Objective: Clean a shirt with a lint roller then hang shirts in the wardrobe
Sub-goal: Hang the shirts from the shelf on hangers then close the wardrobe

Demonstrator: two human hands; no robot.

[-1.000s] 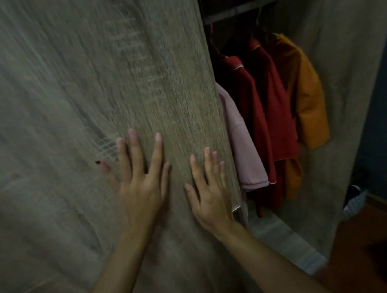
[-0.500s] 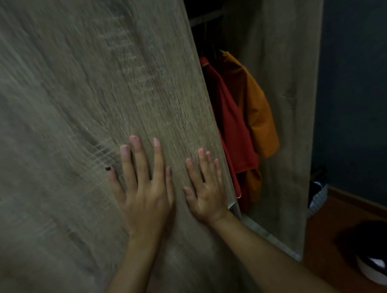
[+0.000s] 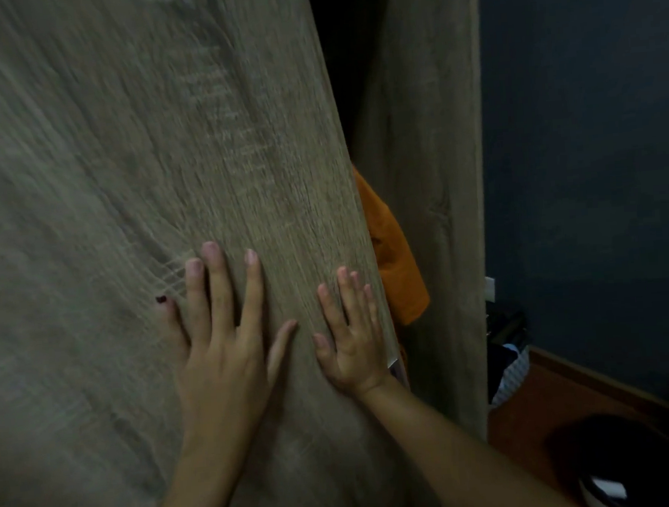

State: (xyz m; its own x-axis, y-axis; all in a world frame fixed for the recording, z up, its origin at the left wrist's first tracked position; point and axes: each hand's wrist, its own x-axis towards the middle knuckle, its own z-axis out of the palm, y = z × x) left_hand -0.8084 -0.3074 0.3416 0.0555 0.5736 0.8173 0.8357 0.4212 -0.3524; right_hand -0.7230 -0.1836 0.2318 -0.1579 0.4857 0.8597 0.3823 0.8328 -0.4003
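Two hands flat with fingers spread, left hand [image 3: 221,352], right hand [image 3: 351,339], on grey wood-grain wardrobe door [image 3: 141,168], orange shirt [image 3: 394,257] in gap

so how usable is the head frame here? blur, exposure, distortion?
Head view: dim and underexposed; the wardrobe door is smeared with motion blur on its left, while the left hand and right hand pressed flat on it stay fairly sharp. The gap beside the orange shirt is near-black. Wide-angle bend shows in the door's edge. No glare.
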